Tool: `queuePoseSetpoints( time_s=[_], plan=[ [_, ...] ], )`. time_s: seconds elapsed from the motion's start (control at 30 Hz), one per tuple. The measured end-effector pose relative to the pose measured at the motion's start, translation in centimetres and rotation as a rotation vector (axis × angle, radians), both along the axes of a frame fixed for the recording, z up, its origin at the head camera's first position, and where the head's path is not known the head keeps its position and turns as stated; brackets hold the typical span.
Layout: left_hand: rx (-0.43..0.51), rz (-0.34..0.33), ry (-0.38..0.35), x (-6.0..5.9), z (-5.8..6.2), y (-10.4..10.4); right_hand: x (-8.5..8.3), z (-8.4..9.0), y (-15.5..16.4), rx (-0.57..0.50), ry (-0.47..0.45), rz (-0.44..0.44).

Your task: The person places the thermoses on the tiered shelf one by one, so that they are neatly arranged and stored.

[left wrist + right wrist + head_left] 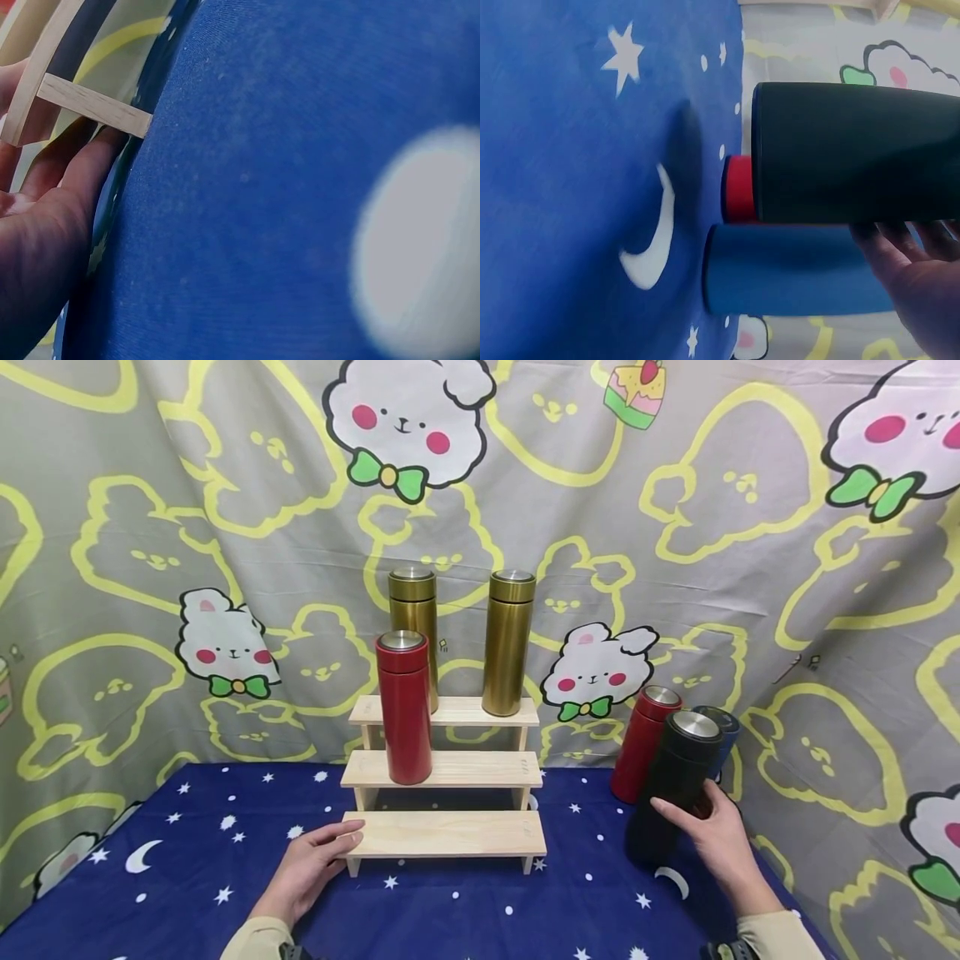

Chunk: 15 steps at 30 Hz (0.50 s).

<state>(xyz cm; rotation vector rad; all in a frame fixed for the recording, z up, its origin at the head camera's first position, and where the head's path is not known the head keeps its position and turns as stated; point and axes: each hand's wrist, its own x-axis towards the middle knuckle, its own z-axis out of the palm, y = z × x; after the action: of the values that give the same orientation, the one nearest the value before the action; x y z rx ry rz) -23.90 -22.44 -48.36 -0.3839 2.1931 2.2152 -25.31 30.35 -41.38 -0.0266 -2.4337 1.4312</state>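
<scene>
My right hand point(716, 835) grips a black thermos point(675, 785) with a steel-topped lid. In the right wrist view the black thermos point(855, 154) is held off the cloth, slightly tilted. Behind it stand a red thermos point(637, 752) and a partly hidden blue thermos point(795, 270). At the left end of a three-step wooden stand point(450, 835), my left hand point(311, 864) holds the lowest shelf; in the left wrist view its fingers point(90, 169) reach under the shelf beside the leg. Another red thermos point(407, 718) stands on the middle step.
Two gold thermoses point(510, 643) stand on the top step, the left one partly behind the red thermos. A dark blue cloth point(450, 910) with stars and moons covers the table. A patterned grey curtain point(300, 568) hangs close behind and at the right.
</scene>
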Motion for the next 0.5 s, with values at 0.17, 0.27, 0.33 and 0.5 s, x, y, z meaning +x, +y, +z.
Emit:
queuePoseSetpoints(
  time_s=[0.17, 0.27, 0.33, 0.5],
  plan=[
    [0.0, 0.0, -0.003, -0.1, -0.1, 0.0, -0.4, 0.5, -1.0, 0.005, 0.011, 0.021],
    [0.0, -0.002, -0.002, 0.0, -0.1, 0.0, -0.6, 0.8, -1.5, -0.001, 0.0, 0.033],
    [0.002, 0.002, -0.005, 0.0, 0.0, 0.0, -0.7, 1.0, -1.8, 0.003, -0.002, 0.041],
    [-0.001, 0.009, -0.009, 0.0, 0.1, 0.1, -0.9, 1.4, -2.5, 0.008, 0.015, 0.067]
  ],
)
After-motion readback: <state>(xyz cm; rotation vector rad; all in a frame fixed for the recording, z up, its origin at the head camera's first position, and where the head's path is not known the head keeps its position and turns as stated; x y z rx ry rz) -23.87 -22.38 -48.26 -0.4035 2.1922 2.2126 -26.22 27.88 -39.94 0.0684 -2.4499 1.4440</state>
